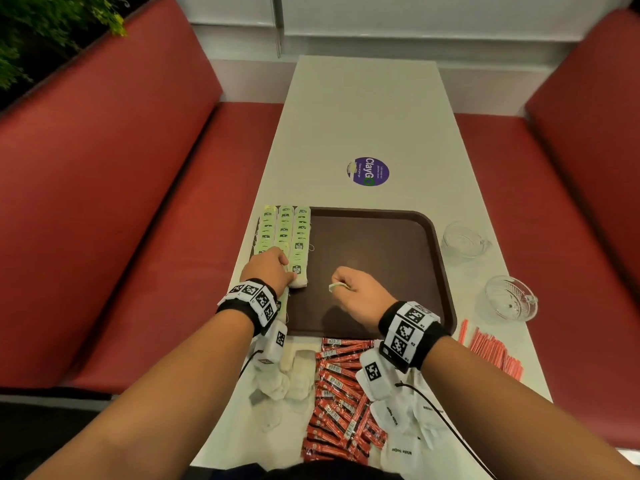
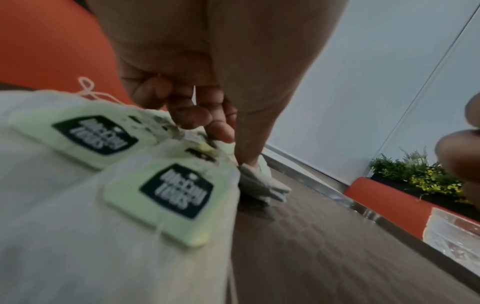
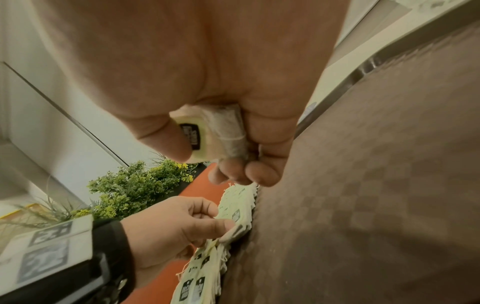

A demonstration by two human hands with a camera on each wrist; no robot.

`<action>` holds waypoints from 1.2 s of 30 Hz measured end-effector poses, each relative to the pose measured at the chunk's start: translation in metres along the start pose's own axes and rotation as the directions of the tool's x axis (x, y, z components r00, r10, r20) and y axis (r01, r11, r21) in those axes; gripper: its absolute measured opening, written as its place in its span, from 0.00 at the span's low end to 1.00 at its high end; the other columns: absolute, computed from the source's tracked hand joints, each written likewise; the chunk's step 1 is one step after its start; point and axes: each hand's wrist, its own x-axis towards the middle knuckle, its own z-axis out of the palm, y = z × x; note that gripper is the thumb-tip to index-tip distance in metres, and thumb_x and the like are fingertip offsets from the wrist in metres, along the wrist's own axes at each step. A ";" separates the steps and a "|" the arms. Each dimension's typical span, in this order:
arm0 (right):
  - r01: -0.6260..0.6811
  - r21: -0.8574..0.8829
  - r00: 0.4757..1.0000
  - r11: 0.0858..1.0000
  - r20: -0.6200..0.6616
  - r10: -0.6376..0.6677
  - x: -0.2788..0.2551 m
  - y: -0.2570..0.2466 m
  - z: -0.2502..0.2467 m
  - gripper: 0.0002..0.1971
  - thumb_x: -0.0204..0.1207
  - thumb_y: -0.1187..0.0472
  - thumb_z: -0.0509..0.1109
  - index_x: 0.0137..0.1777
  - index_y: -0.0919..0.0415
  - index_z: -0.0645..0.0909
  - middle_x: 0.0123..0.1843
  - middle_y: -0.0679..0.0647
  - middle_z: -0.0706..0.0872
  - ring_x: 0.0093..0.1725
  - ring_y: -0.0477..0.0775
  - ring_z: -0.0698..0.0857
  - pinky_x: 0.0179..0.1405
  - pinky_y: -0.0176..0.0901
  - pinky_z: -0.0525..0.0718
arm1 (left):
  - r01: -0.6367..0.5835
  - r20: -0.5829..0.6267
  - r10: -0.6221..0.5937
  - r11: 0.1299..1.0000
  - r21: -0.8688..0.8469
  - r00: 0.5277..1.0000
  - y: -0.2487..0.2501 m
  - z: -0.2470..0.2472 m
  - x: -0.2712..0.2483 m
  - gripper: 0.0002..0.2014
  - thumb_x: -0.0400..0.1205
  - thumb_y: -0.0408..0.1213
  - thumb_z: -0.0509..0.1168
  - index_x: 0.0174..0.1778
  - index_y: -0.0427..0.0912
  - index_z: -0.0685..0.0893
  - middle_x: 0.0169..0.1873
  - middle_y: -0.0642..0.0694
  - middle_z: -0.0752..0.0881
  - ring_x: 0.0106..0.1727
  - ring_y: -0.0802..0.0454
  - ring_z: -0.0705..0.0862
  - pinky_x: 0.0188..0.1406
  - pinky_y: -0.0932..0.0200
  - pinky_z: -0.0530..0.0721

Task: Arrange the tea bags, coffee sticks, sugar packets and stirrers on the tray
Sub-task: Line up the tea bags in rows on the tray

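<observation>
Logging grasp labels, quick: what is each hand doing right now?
Left hand: pinching a tea bag in the pale green tagged rows on the brown plastic tray.
Right hand: curled round one green-tagged tea bag.

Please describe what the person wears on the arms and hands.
The arms are bare, without sleeves or gloves. Each wrist carries a black band with white blocks printed with black square marker patterns. A white camera unit hangs below each wrist, with a thin black cable.

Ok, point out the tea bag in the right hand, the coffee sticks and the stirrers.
tea bag (image 3: 231, 131): right wrist view, on its gauze pouch between the curled fingers.
coffee sticks (image 1: 341, 393): head view, middle of the red pile.
stirrers (image 1: 495, 353): head view, middle of the bundle.
</observation>
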 end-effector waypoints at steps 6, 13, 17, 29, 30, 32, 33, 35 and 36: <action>-0.025 -0.019 1.000 1.000 -0.006 0.025 0.004 0.000 -0.004 0.02 0.81 0.60 0.66 0.47 0.56 0.78 0.39 0.52 0.85 0.39 0.54 0.83 0.44 0.52 0.82 | -0.056 0.008 0.055 0.998 0.033 0.998 0.012 0.000 -0.002 0.10 0.77 0.53 0.73 0.39 0.54 0.80 0.39 0.54 0.85 0.42 0.52 0.83 0.41 0.57 0.81; -0.004 -0.019 0.999 1.000 -0.050 0.003 0.007 -0.003 -0.002 0.01 0.80 0.59 0.70 0.49 0.56 0.81 0.42 0.52 0.87 0.41 0.54 0.84 0.45 0.52 0.84 | -0.106 0.175 0.076 0.979 0.172 0.982 0.024 -0.003 -0.009 0.13 0.74 0.50 0.78 0.45 0.52 0.81 0.44 0.51 0.85 0.46 0.49 0.84 0.45 0.55 0.81; 0.017 -0.032 0.998 0.999 -0.066 -0.019 0.008 -0.001 -0.003 0.02 0.81 0.59 0.71 0.50 0.55 0.83 0.41 0.47 0.85 0.40 0.47 0.83 0.41 0.42 0.81 | -0.154 0.132 0.136 0.978 0.141 0.982 0.025 -0.006 -0.013 0.12 0.77 0.57 0.72 0.42 0.53 0.81 0.39 0.53 0.86 0.42 0.52 0.84 0.43 0.55 0.82; 0.043 -0.011 0.993 0.999 -0.108 -0.044 0.018 -0.002 -0.001 0.06 0.79 0.52 0.75 0.45 0.53 0.84 0.42 0.51 0.89 0.43 0.53 0.87 0.48 0.54 0.87 | -0.558 0.033 0.584 0.790 -0.252 0.811 0.030 -0.041 -0.048 0.03 0.81 0.44 0.71 0.43 0.55 0.85 0.33 0.55 0.83 0.32 0.57 0.77 0.34 0.59 0.75; 0.033 -0.013 0.994 0.999 -0.104 -0.034 0.019 -0.003 0.000 0.07 0.78 0.53 0.76 0.45 0.55 0.84 0.41 0.52 0.89 0.43 0.54 0.87 0.48 0.54 0.87 | -0.548 0.029 0.574 0.795 -0.261 0.819 0.029 -0.041 -0.046 0.03 0.82 0.44 0.70 0.43 0.56 0.84 0.33 0.52 0.84 0.34 0.54 0.79 0.36 0.55 0.79; 0.014 -0.009 0.995 1.000 -0.101 -0.015 0.021 -0.002 0.001 0.08 0.77 0.53 0.77 0.44 0.56 0.85 0.41 0.54 0.89 0.42 0.56 0.87 0.47 0.54 0.87 | -0.527 0.042 0.560 0.800 -0.286 0.827 0.026 -0.039 -0.045 0.04 0.84 0.43 0.69 0.44 0.58 0.82 0.35 0.52 0.85 0.35 0.51 0.81 0.38 0.53 0.82; 0.010 -0.008 0.995 1.000 -0.101 -0.010 0.022 -0.001 0.001 0.08 0.76 0.52 0.78 0.44 0.56 0.85 0.41 0.54 0.89 0.42 0.56 0.88 0.47 0.55 0.87 | -0.527 0.043 0.562 0.798 -0.293 0.826 0.026 -0.037 -0.045 0.05 0.84 0.42 0.68 0.44 0.58 0.81 0.34 0.54 0.85 0.34 0.54 0.80 0.37 0.56 0.80; 0.004 -0.001 0.994 1.000 -0.110 -0.004 0.024 0.002 0.000 0.08 0.76 0.51 0.78 0.45 0.55 0.86 0.40 0.52 0.90 0.41 0.55 0.88 0.47 0.55 0.88 | -0.518 0.033 0.553 0.798 -0.308 0.833 0.027 -0.035 -0.046 0.05 0.85 0.41 0.67 0.45 0.57 0.81 0.34 0.57 0.84 0.31 0.60 0.77 0.35 0.61 0.77; 0.000 0.001 0.993 1.000 -0.116 0.000 0.024 0.003 0.000 0.08 0.76 0.50 0.78 0.47 0.54 0.86 0.41 0.51 0.90 0.41 0.54 0.88 0.46 0.54 0.88 | -0.505 0.027 0.542 0.799 -0.326 0.840 0.028 -0.035 -0.045 0.05 0.85 0.41 0.67 0.46 0.57 0.80 0.35 0.57 0.85 0.32 0.59 0.79 0.36 0.60 0.78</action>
